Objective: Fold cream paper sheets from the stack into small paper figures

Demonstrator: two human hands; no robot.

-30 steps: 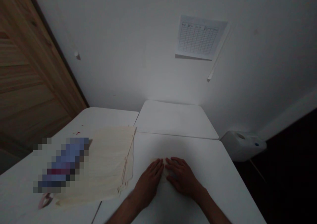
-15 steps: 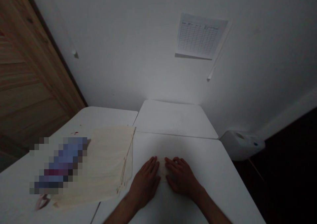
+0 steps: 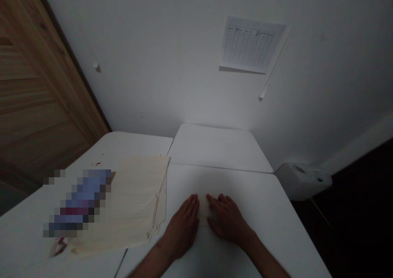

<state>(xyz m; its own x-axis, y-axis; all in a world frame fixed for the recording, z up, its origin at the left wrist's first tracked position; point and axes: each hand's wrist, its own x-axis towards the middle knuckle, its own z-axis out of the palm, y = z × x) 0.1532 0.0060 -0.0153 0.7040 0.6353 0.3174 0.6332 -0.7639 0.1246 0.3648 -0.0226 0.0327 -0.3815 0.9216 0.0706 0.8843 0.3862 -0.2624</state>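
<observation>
A: Hand state?
B: Both open and flat, no grip. Left hand (image 3: 181, 229) and right hand (image 3: 229, 220) rest on the tabletop (image 3: 254, 192), fingers touching either side of a pale cloth (image 3: 203, 210).
A: Cloth position?
B: Between the hands. Stack of cream cloth bags (image 3: 135, 200) lies just left, blurred object (image 3: 80, 202) at its left edge.

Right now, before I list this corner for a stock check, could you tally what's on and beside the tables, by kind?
Hands: 2 (left hand, right hand)
Cream cloth piece under the hands: 1
Stack of cream drawstring cloth: 1
Pixelated object, unidentifiable: 1
Small pink item: 1
White tables: 3
White plastic canister: 1
Total: 10
</observation>
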